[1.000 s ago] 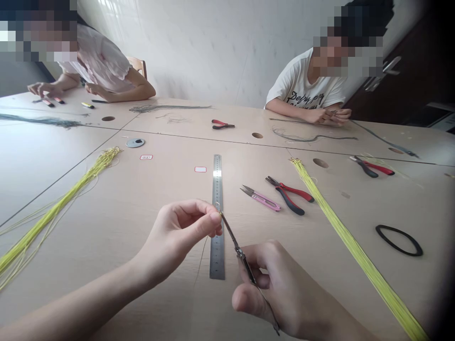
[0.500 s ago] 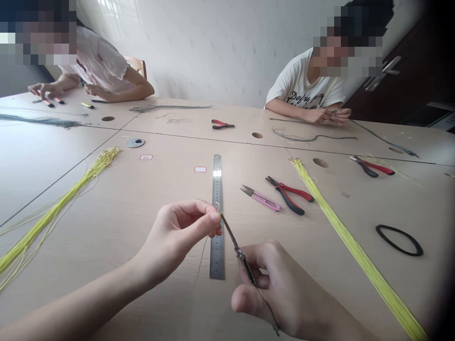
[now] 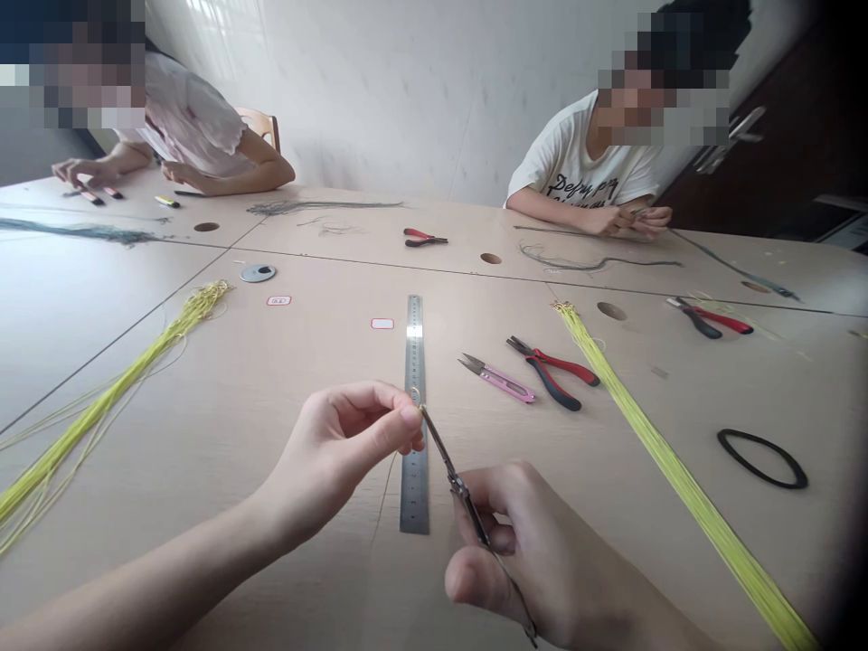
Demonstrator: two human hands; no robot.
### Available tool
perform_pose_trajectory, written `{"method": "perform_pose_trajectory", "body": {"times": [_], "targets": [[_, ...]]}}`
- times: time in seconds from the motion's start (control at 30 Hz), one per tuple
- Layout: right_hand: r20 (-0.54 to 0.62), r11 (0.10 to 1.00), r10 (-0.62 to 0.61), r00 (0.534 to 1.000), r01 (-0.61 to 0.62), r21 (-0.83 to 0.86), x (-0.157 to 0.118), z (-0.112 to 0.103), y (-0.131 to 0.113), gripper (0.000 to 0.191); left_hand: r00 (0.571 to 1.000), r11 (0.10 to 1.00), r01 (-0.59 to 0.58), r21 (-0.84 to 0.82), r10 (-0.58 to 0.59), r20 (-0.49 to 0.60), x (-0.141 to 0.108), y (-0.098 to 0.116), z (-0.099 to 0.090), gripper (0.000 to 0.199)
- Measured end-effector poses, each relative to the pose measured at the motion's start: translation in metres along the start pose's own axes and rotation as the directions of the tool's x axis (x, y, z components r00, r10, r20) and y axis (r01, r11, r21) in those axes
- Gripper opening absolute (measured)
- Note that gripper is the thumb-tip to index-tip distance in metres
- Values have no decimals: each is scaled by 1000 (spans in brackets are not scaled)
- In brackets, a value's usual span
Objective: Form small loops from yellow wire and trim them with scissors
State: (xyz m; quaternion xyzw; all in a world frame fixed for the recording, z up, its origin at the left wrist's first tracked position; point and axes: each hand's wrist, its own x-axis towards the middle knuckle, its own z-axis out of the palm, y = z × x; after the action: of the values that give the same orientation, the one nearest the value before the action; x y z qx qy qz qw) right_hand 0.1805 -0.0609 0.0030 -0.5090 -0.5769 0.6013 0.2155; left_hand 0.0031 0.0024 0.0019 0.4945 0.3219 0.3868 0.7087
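While two hands work above a pale tabletop, a steel ruler lying under them, the right hand closed around a thin metal tool, the left hand almost shut, pinching a tiny gold ring at the tool's tip

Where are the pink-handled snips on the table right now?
In the head view, the pink-handled thread snips lie on the table just right of the steel ruler and left of the red-and-black pliers, beyond the person's right hand.
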Motion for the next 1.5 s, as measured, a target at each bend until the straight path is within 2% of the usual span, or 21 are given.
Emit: {"method": "perform_pose_trajectory", "body": {"times": [0.23,0.47,0.87,1.1,1.4,1.5], "targets": [[-38,998,66,997,-66,-6,-1,1,1,65,1000,1000,-6,-7,6,3,1,-1,0,18],[-5,1000,-16,1000,16,-7,0,1,0,69,1000,1000,-23,-15,23,2,-1,-1,-1,18],[-32,998,58,998,-57,29,2,1,2,62,1000,1000,-19,-11,19,-5,1,-2,-1,18],[34,997,-32,999,30,66,0,0,2,66,1000,1000,-24,-4,25,10,0,-3,-2,18],[-31,998,60,998,-59,37,1,2,1,60,1000,1000,-23,-14,23,8,1,-3,-2,18],[-23,999,36,999,-36,32,0,1,0,63,1000,999,-31,-9,31,5,1,-4,-2,17]]}}
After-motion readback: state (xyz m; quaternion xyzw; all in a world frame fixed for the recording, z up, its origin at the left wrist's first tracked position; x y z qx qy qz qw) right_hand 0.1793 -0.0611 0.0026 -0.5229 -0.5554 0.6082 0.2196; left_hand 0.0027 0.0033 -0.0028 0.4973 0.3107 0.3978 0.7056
